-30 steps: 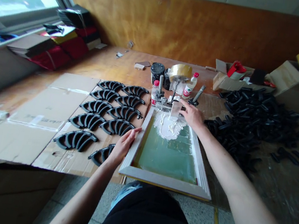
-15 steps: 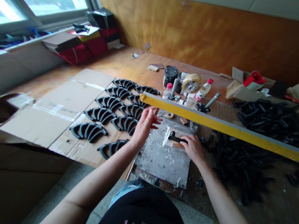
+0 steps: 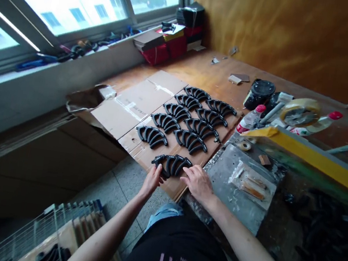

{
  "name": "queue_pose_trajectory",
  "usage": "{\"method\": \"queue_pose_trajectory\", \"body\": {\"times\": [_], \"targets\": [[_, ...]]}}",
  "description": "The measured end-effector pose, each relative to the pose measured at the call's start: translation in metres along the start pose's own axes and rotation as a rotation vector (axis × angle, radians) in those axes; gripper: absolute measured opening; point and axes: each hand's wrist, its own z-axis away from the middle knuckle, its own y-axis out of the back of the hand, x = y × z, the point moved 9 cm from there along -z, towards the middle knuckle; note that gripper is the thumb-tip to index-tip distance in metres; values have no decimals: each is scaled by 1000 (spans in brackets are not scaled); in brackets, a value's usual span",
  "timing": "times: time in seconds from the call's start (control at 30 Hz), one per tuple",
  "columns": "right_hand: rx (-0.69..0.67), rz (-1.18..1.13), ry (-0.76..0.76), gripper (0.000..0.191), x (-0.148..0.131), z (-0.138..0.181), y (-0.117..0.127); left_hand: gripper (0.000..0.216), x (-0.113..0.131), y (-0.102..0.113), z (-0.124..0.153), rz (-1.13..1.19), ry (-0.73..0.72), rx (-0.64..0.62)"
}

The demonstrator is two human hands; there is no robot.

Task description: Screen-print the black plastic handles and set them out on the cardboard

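Several black curved ribbed plastic parts (image 3: 191, 120) lie in two rows on flattened cardboard (image 3: 131, 106). Both of my hands are at the nearest part (image 3: 172, 164), at the front of the rows. My left hand (image 3: 152, 180) has its stretched fingertips against the part's left end. My right hand (image 3: 198, 182) lies flat with fingers spread, touching its right end. Neither hand wraps around it. To the right, a grey plate (image 3: 229, 173) covered in plastic film lies under the raised printing screen's yellow-edged frame (image 3: 320, 161).
Behind the plate stand a black ink tin (image 3: 259, 93), a tape roll (image 3: 299, 110) and red-capped bottles (image 3: 250, 118). Loose black parts are heaped at the far right (image 3: 334, 241). Red boxes (image 3: 159, 52) sit by the window. A wire basket (image 3: 47, 233) stands on the floor at lower left.
The screen was lifted off the plate. My right hand took a black part from the plate, and both hands moved left to the front of the rows. My view swung left.
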Motion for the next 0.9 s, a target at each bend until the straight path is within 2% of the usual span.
{"method": "queue_pose_trajectory", "body": {"times": [0.07,0.13,0.2,0.27,0.4,0.57,0.73,0.8,0.9], "targets": [[-118,51,-57,36,9,-19,-27,54,-27,32,-17,-182,70,61],[-239,115,-112,42,15,-33,-53,55,-44,49,-31,-320,131,77],[-319,171,-167,46,19,-43,-72,54,-50,55,-42,-395,161,71],[-345,206,-207,43,19,-49,-81,53,-48,55,-52,-467,171,57],[-345,225,-243,40,16,-53,-81,50,-39,49,-70,-541,157,15],[-370,159,-309,38,21,-60,-79,50,-24,41,-96,-526,106,-16],[-299,228,-345,45,28,-65,-78,45,-10,30,-117,-439,49,-79],[-280,232,-317,45,26,-61,-76,44,-11,29,-116,-397,40,-93],[-197,184,-190,41,12,-52,-63,44,-20,33,-104,-322,37,-94]]}}
